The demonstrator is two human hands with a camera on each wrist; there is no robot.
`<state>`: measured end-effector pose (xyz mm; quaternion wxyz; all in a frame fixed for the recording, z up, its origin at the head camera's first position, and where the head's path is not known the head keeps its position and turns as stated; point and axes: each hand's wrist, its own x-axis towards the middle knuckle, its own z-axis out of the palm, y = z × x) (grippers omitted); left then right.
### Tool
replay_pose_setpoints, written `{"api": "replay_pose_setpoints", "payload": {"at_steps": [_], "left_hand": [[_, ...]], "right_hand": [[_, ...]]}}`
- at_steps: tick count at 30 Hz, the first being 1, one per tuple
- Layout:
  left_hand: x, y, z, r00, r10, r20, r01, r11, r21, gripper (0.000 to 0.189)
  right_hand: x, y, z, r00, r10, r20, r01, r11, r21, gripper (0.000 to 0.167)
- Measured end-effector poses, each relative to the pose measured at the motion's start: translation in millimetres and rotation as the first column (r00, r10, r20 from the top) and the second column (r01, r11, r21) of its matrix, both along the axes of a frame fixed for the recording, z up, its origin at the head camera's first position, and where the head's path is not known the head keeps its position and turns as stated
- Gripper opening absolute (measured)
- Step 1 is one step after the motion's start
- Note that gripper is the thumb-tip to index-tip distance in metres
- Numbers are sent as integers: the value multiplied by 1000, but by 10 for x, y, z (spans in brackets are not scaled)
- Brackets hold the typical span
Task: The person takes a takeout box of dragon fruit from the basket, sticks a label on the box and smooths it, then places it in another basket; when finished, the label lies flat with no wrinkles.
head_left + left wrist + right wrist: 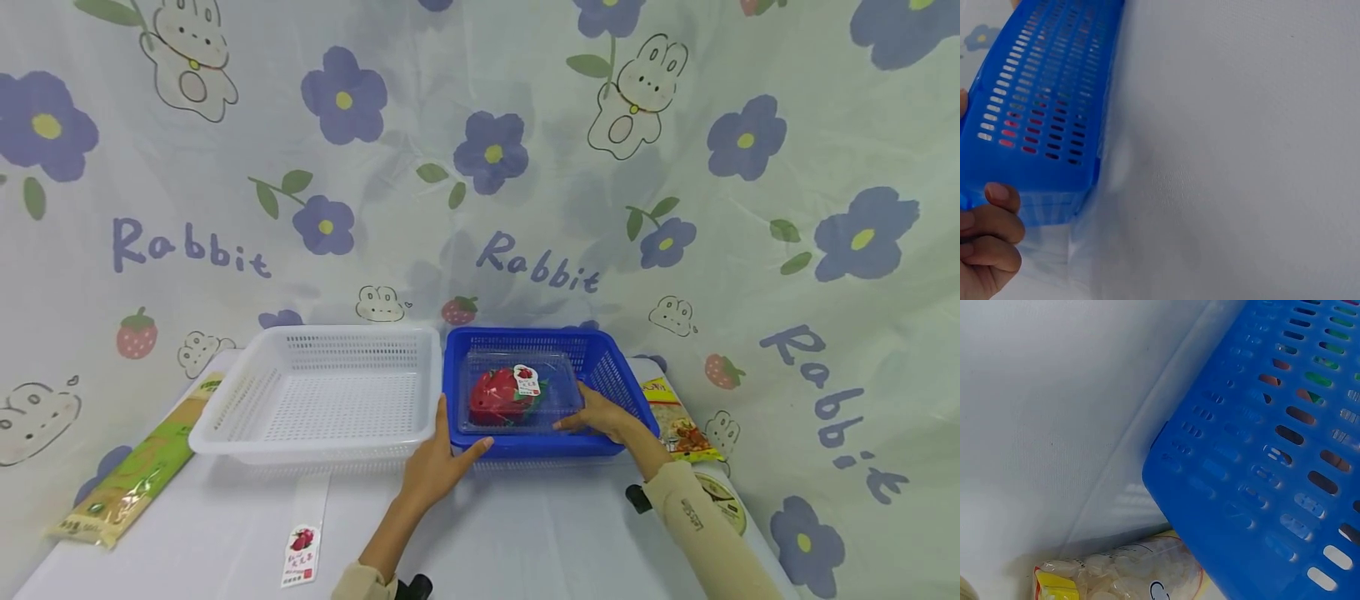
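In the head view, a clear plastic box (pixel 558 400) with a red dragon fruit (pixel 495 396) and a white label (pixel 527 380) lies inside the blue basket (pixel 517 450). My right hand (pixel 600 414) reaches over the basket's right side and grips the box's right end between thumb and fingers. At the basket's front left corner, my left hand (pixel 435 465) holds on, thumb along the front rim, one finger up the left side. Curled fingertips (pixel 999 192) press near the basket's corner in the left wrist view. The right wrist view shows the basket's perforated wall (pixel 1229 469), with the right hand mostly hidden behind it.
A white basket (pixel 315 446) stands directly left of the blue one. A long green-and-tan packet (pixel 142 458) lies at the far left, and a label strip (pixel 302 554) in front. To the right are a yellow-and-red snack bag (pixel 675 421) and a round lidded container (pixel 723 504).
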<state>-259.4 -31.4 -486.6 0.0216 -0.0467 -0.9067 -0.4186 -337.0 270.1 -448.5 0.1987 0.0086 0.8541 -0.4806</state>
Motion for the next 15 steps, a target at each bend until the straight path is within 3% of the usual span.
{"api": "replay_pose_setpoints", "payload": {"at_steps": [10,15], "left_hand": [[-38,19,-10,1000,-2,3,2,1000,-14,115],[-57,1,-2,999,-42,-34,43,999,31,109]], "right_hand": [[-44,27,-53,999,-35,6,35,999,32,118],[-76,38,-87,1000,-24,-17,25,998,62,115]]}}
